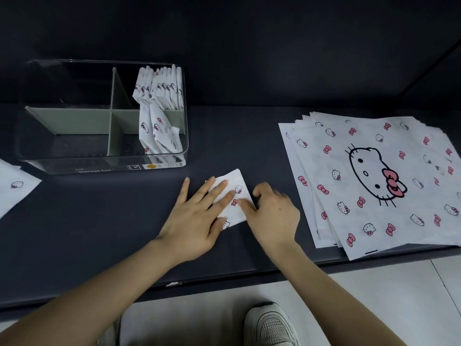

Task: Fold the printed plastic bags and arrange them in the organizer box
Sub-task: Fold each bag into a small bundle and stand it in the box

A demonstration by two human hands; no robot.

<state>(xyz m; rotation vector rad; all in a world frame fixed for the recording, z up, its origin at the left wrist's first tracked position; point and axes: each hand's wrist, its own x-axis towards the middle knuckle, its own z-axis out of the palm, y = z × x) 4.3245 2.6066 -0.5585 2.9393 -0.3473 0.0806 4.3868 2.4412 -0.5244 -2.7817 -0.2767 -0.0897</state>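
The left hand (pixel 192 221) lies flat, its fingers (pixel 219 191) straight and spread, pressing down on a small folded bag (pixel 238 186). The bag is white with cat faces and pink bows and rests on the dark surface (pixel 124 208) directly under those fingers. The right hand (pixel 274 216) meets the same bag at its right edge. Its thumb reaches across the lower corner and the other fingers curl at the edge; it is slightly blurred, so I cannot tell whether they grip the bag.

Beyond the left fingers, up and to the left, stands a clear organizer box (pixel 99 168) split into four compartments by pale green dividers (pixel 82 121). The two compartments nearest the fingers, on the box's right side, hold folded bags standing on edge: a packed row at the rear (pixel 159 88) and a few leaning ones at the front (pixel 157 136).

To the right of the right hand, near it but apart, lies a fanned stack of flat printed bags (pixel 374 181). Far to the left of the left hand, one more flat bag (pixel 15 188) shows at the edge of view.

Below the arms, a white shoe (pixel 272 325) stands on a pale tiled floor (pixel 374 295).
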